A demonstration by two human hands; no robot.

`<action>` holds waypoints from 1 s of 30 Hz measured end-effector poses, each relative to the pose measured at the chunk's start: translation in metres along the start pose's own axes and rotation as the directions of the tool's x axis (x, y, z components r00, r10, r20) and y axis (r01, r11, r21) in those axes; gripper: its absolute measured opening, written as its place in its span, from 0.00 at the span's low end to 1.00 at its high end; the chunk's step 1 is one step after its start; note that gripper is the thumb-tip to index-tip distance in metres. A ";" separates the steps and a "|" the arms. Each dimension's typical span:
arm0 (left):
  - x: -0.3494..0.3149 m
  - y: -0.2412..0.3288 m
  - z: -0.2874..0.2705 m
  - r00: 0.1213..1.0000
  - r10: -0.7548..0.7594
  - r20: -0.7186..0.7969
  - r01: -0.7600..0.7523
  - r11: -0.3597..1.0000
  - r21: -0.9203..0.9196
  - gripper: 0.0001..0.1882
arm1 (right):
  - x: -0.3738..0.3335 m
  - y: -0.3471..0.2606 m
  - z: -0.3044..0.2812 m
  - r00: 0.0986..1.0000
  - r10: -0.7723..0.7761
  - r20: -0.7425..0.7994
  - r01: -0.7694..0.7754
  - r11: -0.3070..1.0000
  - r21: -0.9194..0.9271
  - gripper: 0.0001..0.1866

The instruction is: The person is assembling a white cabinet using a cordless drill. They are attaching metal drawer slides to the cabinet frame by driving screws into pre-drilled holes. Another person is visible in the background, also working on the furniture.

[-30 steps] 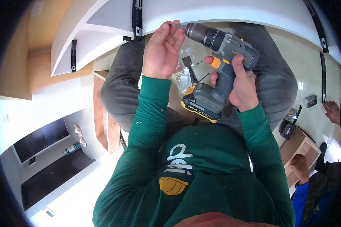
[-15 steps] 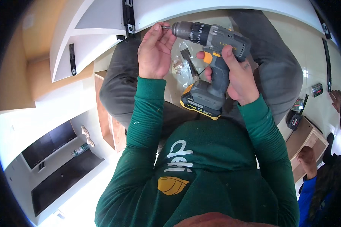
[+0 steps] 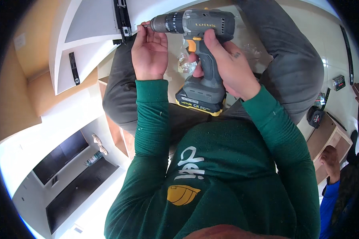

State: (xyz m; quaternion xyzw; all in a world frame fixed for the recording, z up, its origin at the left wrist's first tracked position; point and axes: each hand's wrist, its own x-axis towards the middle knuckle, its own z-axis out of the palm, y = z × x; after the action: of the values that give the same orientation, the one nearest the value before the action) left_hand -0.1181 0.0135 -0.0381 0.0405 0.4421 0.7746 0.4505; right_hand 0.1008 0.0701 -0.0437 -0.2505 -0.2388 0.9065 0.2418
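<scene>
Cordless drill (image 3: pixel 206 55), gray and black: held between the knees, grip inside the curled fingers of the right hand (image 3: pixel 237 67), chuck (image 3: pixel 160 24) directed toward the left fingertips. Right thumb laid along the near side of the housing; other right fingertips visible past the grip, just below the orange trigger (image 3: pixel 192 45). Pressure on the trigger: cannot be told. Battery pack (image 3: pixel 199 101), yellow-edged, below the right fingers. Bit (image 3: pixel 148 26): projecting from the chuck, tip pinched between thumb and forefinger of the left hand (image 3: pixel 150 55); remaining left fingers loosely bent, palm turned up. Any screw at the tip: too small to tell.

Just left of the left fingertips: black drawer slide (image 3: pixel 122 20) on white cabinetwork (image 3: pixel 89 30). Farther left and lower: second slide (image 3: pixel 74 68). Between left fingers and drill grip, lower down: clear plastic bag (image 3: pixel 184 63). Well to the right of the right fingers: small box (image 3: pixel 339 82), tape measure (image 3: pixel 315 116), wooden drawer box (image 3: pixel 329 129), and near these a co-worker's hand (image 3: pixel 330 158) with blue sleeve (image 3: pixel 329 199).
</scene>
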 end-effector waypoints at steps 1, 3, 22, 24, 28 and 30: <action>0.002 -0.002 -0.002 1.000 0.002 -0.026 -0.002 1.000 -0.013 0.09 | 0.004 0.002 0.002 1.000 -0.007 0.008 0.007 1.000 -0.003 0.25; 0.009 -0.002 -0.007 1.000 0.003 -0.031 -0.005 0.999 -0.047 0.10 | 0.012 0.006 0.008 1.000 -0.022 0.021 0.023 1.000 -0.007 0.27; 0.025 0.018 -0.004 0.999 -0.029 0.016 0.028 0.996 0.084 0.12 | 0.074 -0.015 0.025 0.989 0.141 0.036 -0.145 0.981 0.131 0.26; 0.016 0.018 0.000 0.994 -0.104 0.019 0.098 0.975 0.199 0.14 | 0.080 -0.013 0.026 0.989 0.142 0.034 -0.145 0.981 0.131 0.26; 0.019 0.024 -0.007 0.984 -0.163 0.072 0.142 0.962 0.233 0.16 | 0.088 -0.013 0.031 0.988 0.150 0.032 -0.153 0.980 0.124 0.27; 0.025 0.032 -0.015 0.965 -0.229 0.131 0.185 0.942 0.279 0.17 | 0.091 -0.014 0.037 0.984 0.177 0.019 -0.178 0.977 0.120 0.26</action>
State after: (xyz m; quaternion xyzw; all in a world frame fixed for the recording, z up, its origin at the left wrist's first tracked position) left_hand -0.1612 0.0159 -0.0320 0.1161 0.5052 0.6510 0.5545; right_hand 0.0151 0.1194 -0.0384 -0.2520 -0.1608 0.9383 0.1736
